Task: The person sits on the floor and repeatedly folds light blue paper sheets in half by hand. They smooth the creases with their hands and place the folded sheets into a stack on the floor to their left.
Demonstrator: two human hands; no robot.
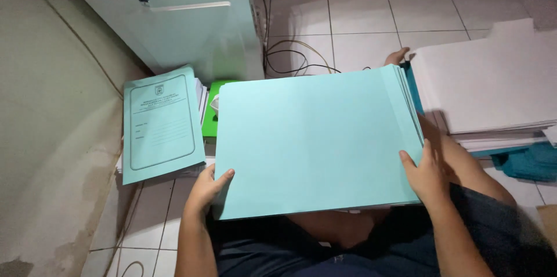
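From the head camera, a thick stack of light turquoise card folders [316,138] lies across the person's lap, its plain top sheet facing up and tilted slightly, higher toward the right. The layered edges fan out along the right side, where many thin sheets show. The left hand [208,189] pinches the stack's lower left corner, thumb on top and fingers hidden beneath. The right hand [426,175] clasps the lower right edge, thumb pressed on the top sheet, fingers wrapped around the side.

To the left, on the white tiled floor [360,19], a second pile carries a turquoise printed cover [161,123] with a rounded black border line, a small emblem at its top and faint lines of text; it leans against a pale wall [52,109]. Just beside it, a bright green packet [213,116] peeks out, partly hidden by the held stack. Behind stands a white machine casing [191,22] with a vent grille, and black and yellowish cables [296,59] trail beside it. On the right sits a tall pile of white paper [487,85] with darker teal sheets [531,161] under it.
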